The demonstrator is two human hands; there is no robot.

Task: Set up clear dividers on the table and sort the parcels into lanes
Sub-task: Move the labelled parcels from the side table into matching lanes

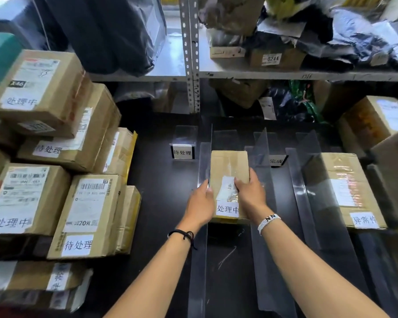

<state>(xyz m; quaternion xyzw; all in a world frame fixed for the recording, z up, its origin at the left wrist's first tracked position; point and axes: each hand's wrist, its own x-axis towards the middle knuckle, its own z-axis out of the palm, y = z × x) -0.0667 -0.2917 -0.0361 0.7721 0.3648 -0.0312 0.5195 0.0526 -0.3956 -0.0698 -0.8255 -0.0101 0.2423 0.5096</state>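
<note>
- A storeroom: metal shelves [191,53] crammed with bags and boxes stand behind a dark table [161,203]. A stack of parcels [85,214] with handwritten labels crowds its left side.
- Clear dividers stand on the table and form lanes. A small sign [182,152] marks the far-left lane.
- The parcel [229,164] being sorted lies flat in the lane between the left divider [205,161] and the middle divider [261,152], well up the lane. A second parcel [345,180] lies in a lane further right.
- The right hand [251,191] grasps the parcel, with its thumb on the top label and its fingers over the right edge.
- The left hand [199,203] is against the near upper edge of the left divider, beside the parcel's left side. Whether it pinches the sheet or only steadies it cannot be told.
- The parcel looks nearly as wide as its lane. Pushing it in at an angle could catch a corner on a sheet.
- The dividers appear thin and freestanding. A sideways shove could tip one or slide it, narrowing the next lane.
- The clear sheets are hard to see against the dark table, so a wrist could knock one on the way out.
- The tall stack on the left sits near the left elbow and could be knocked.
</note>
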